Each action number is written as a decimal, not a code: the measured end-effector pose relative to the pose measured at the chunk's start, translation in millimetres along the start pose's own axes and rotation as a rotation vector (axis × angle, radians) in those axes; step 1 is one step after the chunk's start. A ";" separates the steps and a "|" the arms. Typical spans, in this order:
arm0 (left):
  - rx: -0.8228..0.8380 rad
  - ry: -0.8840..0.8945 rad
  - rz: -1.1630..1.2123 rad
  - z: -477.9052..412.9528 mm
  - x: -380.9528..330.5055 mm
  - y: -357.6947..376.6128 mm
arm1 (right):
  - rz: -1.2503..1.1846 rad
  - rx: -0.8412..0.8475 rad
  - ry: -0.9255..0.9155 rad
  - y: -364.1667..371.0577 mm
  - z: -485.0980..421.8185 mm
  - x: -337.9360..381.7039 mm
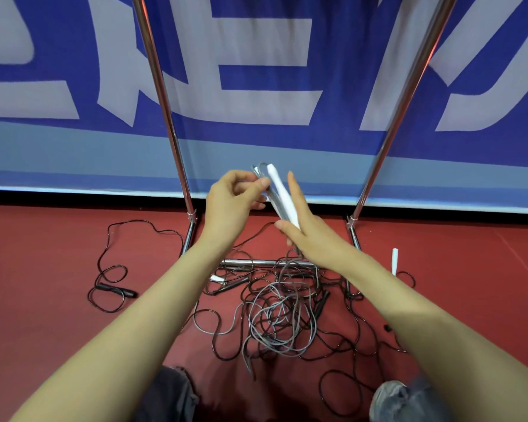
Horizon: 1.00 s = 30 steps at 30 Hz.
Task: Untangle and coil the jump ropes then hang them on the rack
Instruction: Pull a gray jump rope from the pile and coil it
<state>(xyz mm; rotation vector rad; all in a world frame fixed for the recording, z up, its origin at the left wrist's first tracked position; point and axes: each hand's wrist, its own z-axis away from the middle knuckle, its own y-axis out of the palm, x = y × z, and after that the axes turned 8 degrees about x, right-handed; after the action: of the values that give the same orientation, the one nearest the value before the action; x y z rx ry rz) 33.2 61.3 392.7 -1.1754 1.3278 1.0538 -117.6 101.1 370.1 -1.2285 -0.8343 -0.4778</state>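
In the right hand (310, 236), the white handle (280, 190) of the rope (257, 170) slants up-left.

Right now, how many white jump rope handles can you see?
3. One white handle in the right hand; a second handle on the floor right of the rack; a third handle half hidden beside the left forearm. The tangle may hide more.

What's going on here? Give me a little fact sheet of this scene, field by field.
Left hand: pinches folded grey rope
Right hand: holds white handle under the thumb
Floor: tangled pile of grey and black ropes
Rack: metal poles upright, top out of view
Strays: second white handle at right, black-handled rope at left
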 end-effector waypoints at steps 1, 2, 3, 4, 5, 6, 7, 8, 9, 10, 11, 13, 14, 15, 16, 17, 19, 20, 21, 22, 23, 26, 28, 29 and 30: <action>-0.002 0.001 0.016 0.6 0.4 0.4 | 0.026 0.003 -0.008 -0.9 0.6 -0.3; -0.001 0.005 0.034 1.0 0.5 0.9 | 0.060 0.005 -0.017 -2.2 0.8 -0.5; 0.002 0.005 0.054 2.2 0.3 2.0 | 0.096 0.008 -0.029 -3.1 0.9 -0.5; 0.005 -0.005 0.083 3.1 0.4 2.8 | 0.122 0.010 -0.041 -3.0 0.6 -0.9; 0.005 -0.024 0.119 3.6 0.7 3.2 | 0.134 0.015 -0.051 -2.5 0.1 -2.2; 0.005 -0.045 0.148 3.0 1.2 3.0 | 0.137 0.022 -0.055 -1.9 -0.7 -4.6; 0.009 -0.064 0.155 1.8 1.9 1.8 | 0.136 0.029 -0.055 -1.6 -1.0 -7.6; 0.014 -0.078 0.144 0.2 1.6 0.1 | 0.128 0.033 -0.060 -1.7 -1.4 -10.2; 0.016 -0.086 0.124 -1.7 1.4 -2.2 | 0.116 0.036 -0.070 -2.1 -1.7 -11.9; 0.015 -0.089 0.109 -3.6 0.6 -4.5 | 0.111 0.039 -0.078 -3.1 -1.7 -12.6; 0.011 -0.084 0.098 -5.3 -0.2 -6.9 | 0.117 0.042 -0.080 -4.3 -1.2 -12.5; 0.005 -0.061 0.094 -6.8 -3.0 -10.9 | 0.151 0.057 -0.074 -6.4 0.5 -10.4; 0.004 -0.047 0.088 -7.2 -4.3 -13.1 | 0.173 0.074 -0.071 -7.1 1.1 -9.8; 0.007 -0.032 0.073 -7.1 -5.7 -15.2 | 0.197 0.095 -0.066 -7.5 1.6 -9.7; 0.012 -0.019 0.055 -7.9 -6.8 -17.8 | 0.215 0.116 -0.060 -8.2 1.8 -9.8; 0.017 -0.011 0.038 -8.8 -7.4 -20.7 | 0.226 0.132 -0.054 -9.1 2.1 -9.9; 0.015 0.005 0.015 -10.9 -9.1 -25.9 | 0.221 0.140 -0.042 -10.7 2.6 -10.2; 0.010 0.015 0.020 -11.4 -10.1 -27.4 | 0.196 0.138 -0.041 -11.0 3.5 -9.8; 0.003 0.023 0.051 -11.2 -11.0 -27.5 | 0.160 0.135 -0.045 -10.5 5.0 -9.0; -0.004 0.021 0.110 -9.6 -12.0 -25.8 | 0.113 0.130 -0.045 -9.2 6.4 -9.1; -0.009 0.004 0.183 -7.1 -12.5 -22.6 | 0.050 0.121 -0.041 -7.6 6.9 -10.5; 0.022 -0.125 0.404 2.2 -9.2 -9.0 | -0.159 0.084 -0.041 -4.1 4.1 -14.3; 0.112 -0.194 0.448 5.6 -5.3 -0.6 | -0.300 0.066 -0.071 -4.5 1.2 -10.6; 0.158 -0.212 0.450 5.9 -3.8 1.8 | -0.367 0.064 -0.092 -5.5 0.6 -7.7; 0.190 -0.216 0.447 5.5 -3.1 3.0 | -0.421 0.069 -0.107 -6.5 0.4 -5.5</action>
<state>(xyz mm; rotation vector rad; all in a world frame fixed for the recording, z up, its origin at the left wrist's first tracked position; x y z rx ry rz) 31.0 67.4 395.3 -0.6152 1.5151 1.2956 -125.8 99.0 370.0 -1.0213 -1.1999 -0.7192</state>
